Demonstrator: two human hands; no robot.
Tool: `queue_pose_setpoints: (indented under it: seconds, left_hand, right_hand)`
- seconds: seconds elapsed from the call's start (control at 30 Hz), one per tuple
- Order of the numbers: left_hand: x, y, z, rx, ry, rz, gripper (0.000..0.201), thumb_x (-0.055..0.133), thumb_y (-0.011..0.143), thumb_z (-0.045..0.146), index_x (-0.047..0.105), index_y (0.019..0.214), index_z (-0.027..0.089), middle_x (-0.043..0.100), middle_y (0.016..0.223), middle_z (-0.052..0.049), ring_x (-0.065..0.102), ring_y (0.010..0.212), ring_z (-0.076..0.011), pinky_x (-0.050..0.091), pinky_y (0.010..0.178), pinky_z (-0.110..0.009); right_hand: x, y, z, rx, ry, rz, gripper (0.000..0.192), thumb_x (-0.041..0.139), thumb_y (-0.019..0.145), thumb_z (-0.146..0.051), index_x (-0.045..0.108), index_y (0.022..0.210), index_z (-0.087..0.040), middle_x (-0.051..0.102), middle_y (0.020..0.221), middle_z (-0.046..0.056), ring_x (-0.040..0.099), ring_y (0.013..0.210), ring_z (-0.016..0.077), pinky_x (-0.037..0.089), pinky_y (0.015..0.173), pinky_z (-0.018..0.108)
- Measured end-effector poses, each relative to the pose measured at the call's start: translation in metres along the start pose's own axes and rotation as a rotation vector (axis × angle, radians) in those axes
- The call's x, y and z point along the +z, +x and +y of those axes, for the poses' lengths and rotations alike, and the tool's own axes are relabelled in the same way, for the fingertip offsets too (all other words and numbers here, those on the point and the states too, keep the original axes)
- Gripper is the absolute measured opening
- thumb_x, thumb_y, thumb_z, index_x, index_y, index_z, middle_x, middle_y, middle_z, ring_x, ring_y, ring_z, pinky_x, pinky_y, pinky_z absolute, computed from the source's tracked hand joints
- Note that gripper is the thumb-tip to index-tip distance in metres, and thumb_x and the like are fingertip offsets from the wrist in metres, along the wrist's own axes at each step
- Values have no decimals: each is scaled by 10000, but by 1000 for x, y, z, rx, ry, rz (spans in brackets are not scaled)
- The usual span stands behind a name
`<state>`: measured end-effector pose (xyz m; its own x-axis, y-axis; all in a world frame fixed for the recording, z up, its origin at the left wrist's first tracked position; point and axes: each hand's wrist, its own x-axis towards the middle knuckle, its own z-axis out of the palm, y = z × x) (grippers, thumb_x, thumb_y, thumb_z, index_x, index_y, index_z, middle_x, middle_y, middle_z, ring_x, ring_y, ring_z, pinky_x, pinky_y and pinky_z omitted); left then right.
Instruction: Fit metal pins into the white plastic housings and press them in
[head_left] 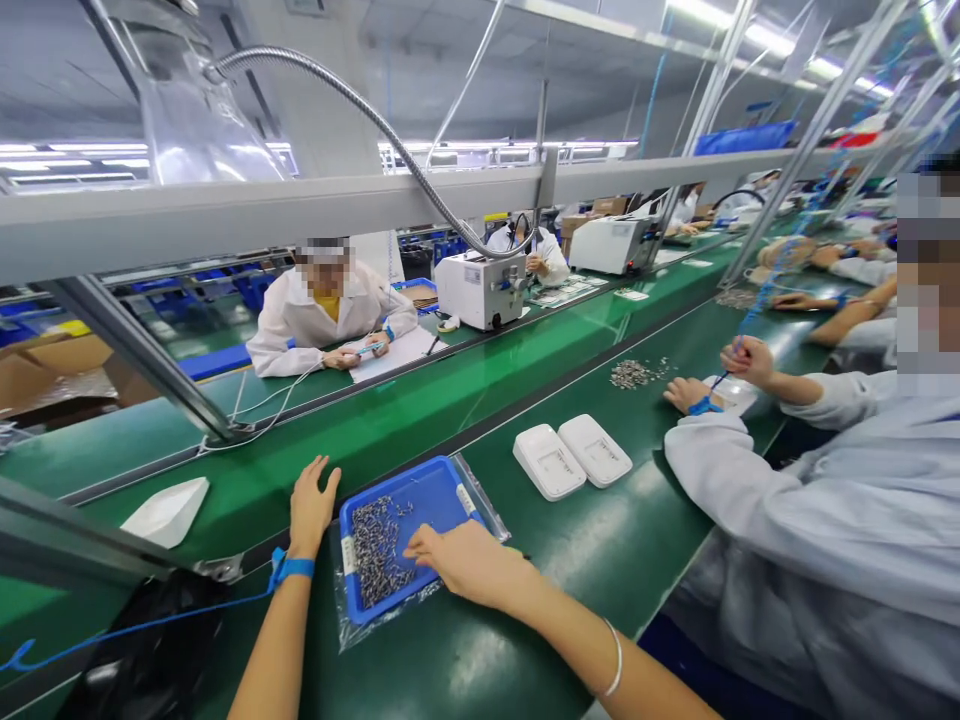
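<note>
My left hand (312, 508) is held up near the belt edge, fingers apart, with nothing in it. A blue wrist strap (292, 568) with a cord circles that wrist. To its right lies a shallow blue tray (439, 490) on a clear plastic bag (484, 500). Many small metal screws (375, 550) are heaped in the tray's left half. Over the tray's right side is my right hand (465, 560), its fingertips bent together beside the screws. Whatever they pinch is too small to make out.
Two white plastic housings (574, 462) lie right of the tray. A white housing (169, 512) rests on the green belt (405, 410). Loose small parts (634, 374) lie near a co-worker's hands (712, 380). A black bag (142, 640) and metal post (142, 350) stand at left.
</note>
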<state>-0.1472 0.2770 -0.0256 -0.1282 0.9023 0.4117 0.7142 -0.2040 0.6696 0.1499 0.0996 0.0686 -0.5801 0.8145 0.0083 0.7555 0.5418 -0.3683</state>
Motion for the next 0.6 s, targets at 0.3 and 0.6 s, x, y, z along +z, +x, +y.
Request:
queue_pose_setpoints:
  seconds: [0.3,0.6]
  left_hand:
    - [-14,-44,30,-18,-173,281,414,477,933,438,717,1116,153,721,890,-53,659,774,-192,533,750,-310]
    - [-19,-128,115,434,-309,196,233,571,950,208,726,1123,230,631,745,9,579,681,-128,487,692,-262]
  right_hand:
    - [-21,-76,44,352,5,57,389,348,1014,-183,619,1282,-260,719,1218,26,703,1097,200,513,904,277]
    - [-42,-107,119,755,-258,114,501,264,987,-104,487,1427,-192,595,1405,131,674,1145,240,509,871,310]
